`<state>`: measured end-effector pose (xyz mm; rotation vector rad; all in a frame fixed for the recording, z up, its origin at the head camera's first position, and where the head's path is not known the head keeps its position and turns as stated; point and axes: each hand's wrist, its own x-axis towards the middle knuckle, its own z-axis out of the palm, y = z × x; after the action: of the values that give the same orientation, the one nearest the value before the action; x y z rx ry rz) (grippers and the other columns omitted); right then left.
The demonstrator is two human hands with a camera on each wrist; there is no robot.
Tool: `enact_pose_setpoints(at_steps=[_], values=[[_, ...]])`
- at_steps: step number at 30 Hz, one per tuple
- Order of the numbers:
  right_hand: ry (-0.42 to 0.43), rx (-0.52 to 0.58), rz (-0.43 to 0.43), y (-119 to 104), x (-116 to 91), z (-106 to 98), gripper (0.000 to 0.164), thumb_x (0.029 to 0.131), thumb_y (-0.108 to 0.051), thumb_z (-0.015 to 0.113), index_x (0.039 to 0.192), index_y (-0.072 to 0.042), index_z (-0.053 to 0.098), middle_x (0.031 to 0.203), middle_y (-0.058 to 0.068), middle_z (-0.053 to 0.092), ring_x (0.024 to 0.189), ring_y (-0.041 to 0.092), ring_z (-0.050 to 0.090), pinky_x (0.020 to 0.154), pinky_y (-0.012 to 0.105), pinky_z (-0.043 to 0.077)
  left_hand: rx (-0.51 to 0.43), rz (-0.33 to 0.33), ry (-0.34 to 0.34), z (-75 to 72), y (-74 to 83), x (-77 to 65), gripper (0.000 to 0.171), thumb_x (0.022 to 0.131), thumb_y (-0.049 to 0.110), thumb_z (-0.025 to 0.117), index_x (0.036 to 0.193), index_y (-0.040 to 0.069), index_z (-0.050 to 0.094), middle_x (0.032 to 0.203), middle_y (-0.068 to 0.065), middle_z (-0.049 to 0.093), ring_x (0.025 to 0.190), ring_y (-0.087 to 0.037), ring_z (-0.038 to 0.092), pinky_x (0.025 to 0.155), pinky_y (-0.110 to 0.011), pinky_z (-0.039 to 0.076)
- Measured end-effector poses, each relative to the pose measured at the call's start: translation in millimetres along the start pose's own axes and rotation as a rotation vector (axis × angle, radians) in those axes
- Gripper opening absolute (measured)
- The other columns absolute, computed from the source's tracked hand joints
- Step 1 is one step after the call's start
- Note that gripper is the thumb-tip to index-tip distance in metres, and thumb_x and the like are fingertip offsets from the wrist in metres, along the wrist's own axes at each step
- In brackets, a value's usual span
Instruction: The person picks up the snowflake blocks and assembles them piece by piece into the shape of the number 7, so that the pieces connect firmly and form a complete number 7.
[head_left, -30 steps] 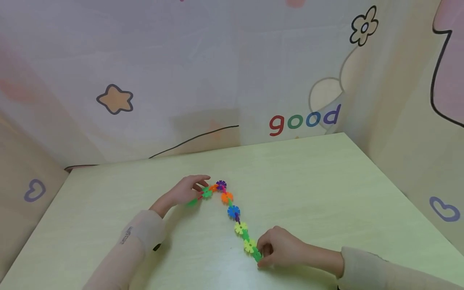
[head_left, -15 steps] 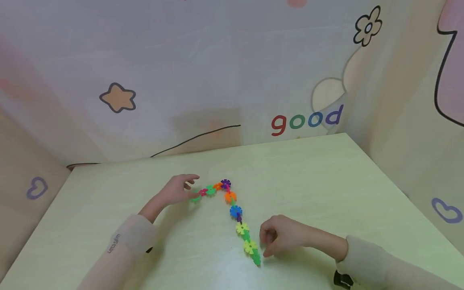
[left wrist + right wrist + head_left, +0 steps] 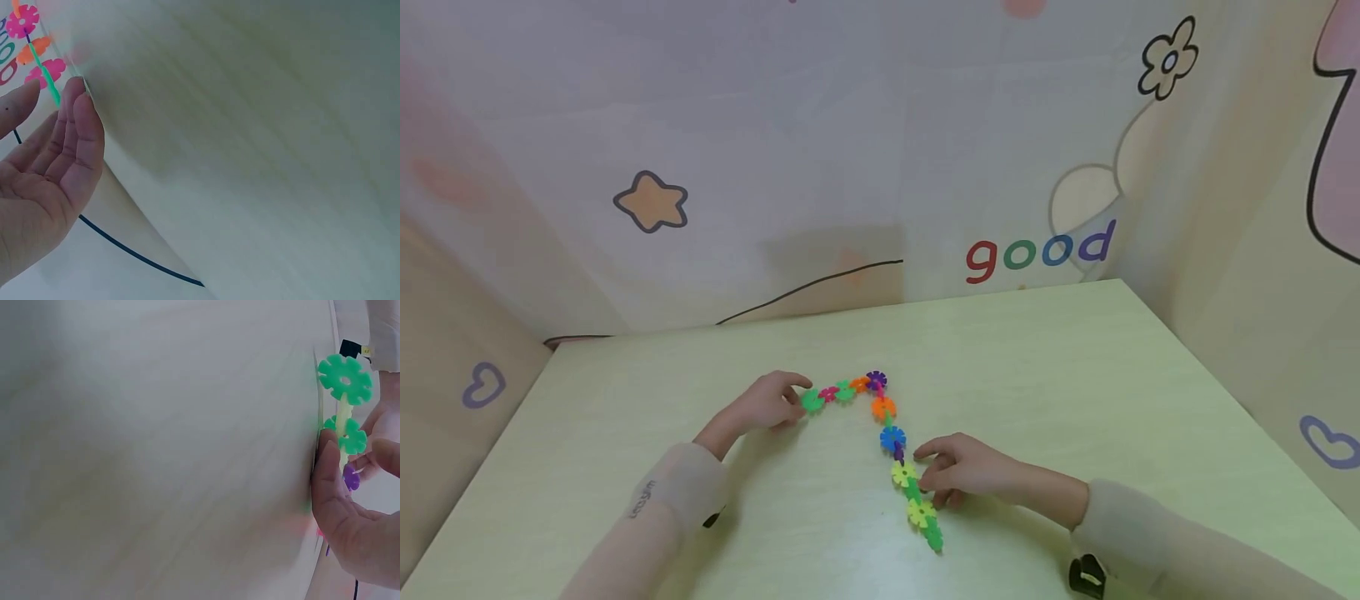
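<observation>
A chain of interlocked plastic snowflake discs, with a blue disc [image 3: 892, 439] midway, lies bent on the table [image 3: 700, 533]. Its left arm ends in a green disc [image 3: 812, 401]; the bend is at a purple disc [image 3: 876, 381]. My left hand [image 3: 767, 402] is at that green end, fingers loosely bent around it; the left wrist view shows the thumb [image 3: 19, 106] apart from the fingers. Beside the lower stretch, by a yellow disc [image 3: 905, 475], is my right hand [image 3: 973, 467], index finger extended. In the right wrist view its fingers [image 3: 331, 475] lie alongside the chain, thumb apart.
A printed cloth wall [image 3: 820, 150] with a star, a flower and the word "good" stands behind the table. More cloth [image 3: 1247, 292] borders the right side. Dark devices, such as one under the right cuff [image 3: 1087, 575], sit at the wrists.
My right hand has let go of the chain's lower green end and moved up alongside it. My left hand has drawn back to the left end, uncovering more discs. The view has shifted slightly.
</observation>
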<state>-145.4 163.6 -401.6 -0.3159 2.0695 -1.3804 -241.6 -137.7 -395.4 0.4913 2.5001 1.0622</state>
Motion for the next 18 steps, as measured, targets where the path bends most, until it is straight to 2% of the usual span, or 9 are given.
enact_pose_setpoints(at_steps=[8, 13, 16, 18], values=[[-0.007, 0.019, -0.012, -2, 4, 9, 0.050, 0.086, -0.008, 0.060, 0.129, 0.010, 0.041, 0.087, 0.007, 0.066, 0.070, 0.017, 0.061, 0.062, 0.029, 0.052, -0.035, -0.013, 0.020, 4.6, 2.5, 6.9, 0.047, 0.085, -0.001, 0.056, 0.129, -0.007, 0.042, 0.093, -0.014, 0.054, 0.051, -0.017, 0.048, 0.051, -0.028, 0.044], [-0.020, 0.028, -0.034, -1, 3, 7, 0.050, 0.087, -0.008, 0.059, 0.129, 0.010, 0.040, 0.090, 0.008, 0.066, 0.071, 0.019, 0.062, 0.062, 0.029, 0.052, -0.054, -0.001, 0.034, 3.8, 1.1, 7.1, 0.049, 0.086, 0.002, 0.056, 0.132, -0.007, 0.039, 0.107, -0.020, 0.054, 0.065, -0.021, 0.057, 0.056, -0.031, 0.048], [-0.004, -0.003, -0.063, -1, 0, 0, 0.050, 0.088, -0.010, 0.058, 0.130, 0.009, 0.039, 0.093, 0.010, 0.065, 0.074, 0.022, 0.063, 0.063, 0.032, 0.052, 0.029, 0.033, 0.088, 0.6, 0.3, 0.7, 0.049, 0.089, 0.010, 0.055, 0.132, -0.007, 0.038, 0.114, -0.025, 0.053, 0.085, -0.028, 0.061, 0.069, -0.037, 0.051], [0.042, -0.048, -0.085, -1, -3, -8, 0.050, 0.089, -0.013, 0.058, 0.131, 0.008, 0.040, 0.096, 0.009, 0.064, 0.077, 0.023, 0.063, 0.064, 0.033, 0.052, 0.106, 0.070, 0.156, -1.6, -0.5, -6.5, 0.049, 0.091, 0.015, 0.053, 0.132, -0.007, 0.038, 0.118, -0.027, 0.051, 0.094, -0.034, 0.059, 0.077, -0.042, 0.050]])
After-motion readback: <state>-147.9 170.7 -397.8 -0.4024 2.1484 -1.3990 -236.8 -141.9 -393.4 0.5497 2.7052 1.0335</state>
